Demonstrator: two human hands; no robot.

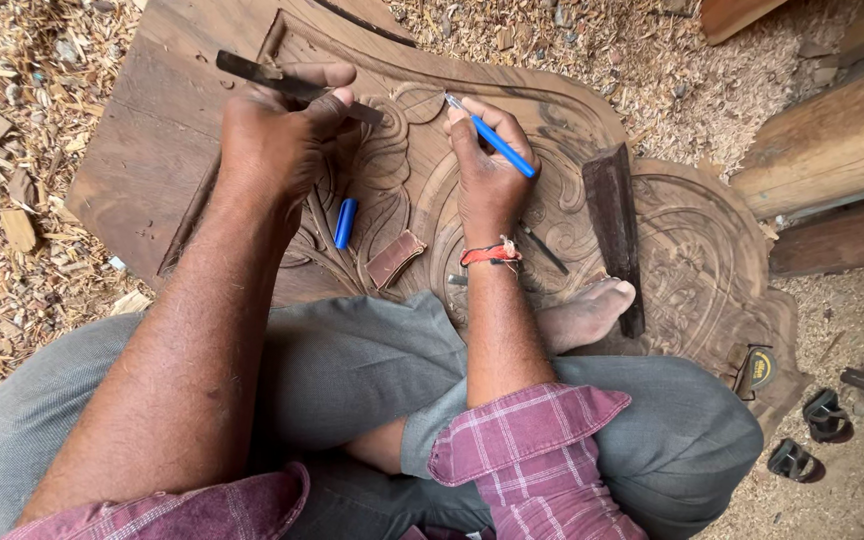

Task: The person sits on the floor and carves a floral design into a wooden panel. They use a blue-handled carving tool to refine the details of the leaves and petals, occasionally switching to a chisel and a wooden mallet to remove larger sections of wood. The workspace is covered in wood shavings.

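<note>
I sit cross-legged on a large carved wooden panel [152, 170] with scrolling leaf relief. My left hand [272, 140] presses a thin dark metal strip [242, 68] flat against the carving. My right hand [487, 165] grips a blue pen [497, 140], its tip touching the wood just right of the strip's end. A red thread band circles my right wrist. A blue pen cap [346, 222] lies on the panel between my forearms.
A folded piece of brown sandpaper [394, 258] lies near the cap. A dark wooden wedge [614, 225] rests by my bare foot [587, 315]. Wood shavings cover the ground around. Timber beams [832, 140] lie at right, sandals [812, 435] at lower right.
</note>
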